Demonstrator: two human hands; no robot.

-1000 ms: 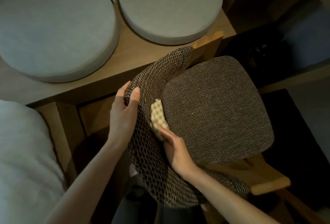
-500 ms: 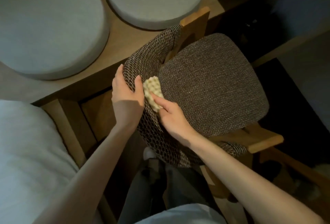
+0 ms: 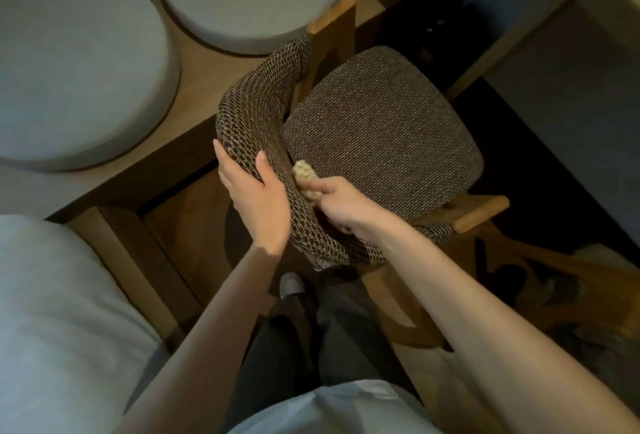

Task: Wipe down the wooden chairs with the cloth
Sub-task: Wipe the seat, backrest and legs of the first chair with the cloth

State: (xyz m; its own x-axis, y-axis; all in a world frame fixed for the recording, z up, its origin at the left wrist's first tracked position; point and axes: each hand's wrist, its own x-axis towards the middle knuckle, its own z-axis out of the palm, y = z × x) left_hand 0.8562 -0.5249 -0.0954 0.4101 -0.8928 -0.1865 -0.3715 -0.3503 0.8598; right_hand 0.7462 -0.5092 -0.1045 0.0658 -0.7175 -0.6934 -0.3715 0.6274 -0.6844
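From the head camera, the person stands behind the chair (image 3: 381,128) and leans over its curved woven backrest (image 3: 263,94). The right hand (image 3: 341,205) is curled shut around the cloth (image 3: 305,177), a pale waffle-textured wad pressed into the crease where the backrest meets the seat cushion (image 3: 384,135). Only the top of the cloth shows above the fingers. The left hand (image 3: 256,198) is wrapped over the top edge of the backrest, thumb on the inner face and fingers down the outer side, steadying the chair.

Compared with half a second ago, the cloth has slid lower along the inside of the backrest, down toward the seat, and the right hand has closed more tightly over it. A second ago it sat higher and more of it showed. The left hand has kept much the same hold. That looks like a back-and-forth rubbing stroke, so the wiping seems to be under way but only on the padded back.

The wooden armrest (image 3: 481,212) and the wooden post (image 3: 332,21) by the bench (image 3: 207,63) appear not yet wiped, as far as I can judge.
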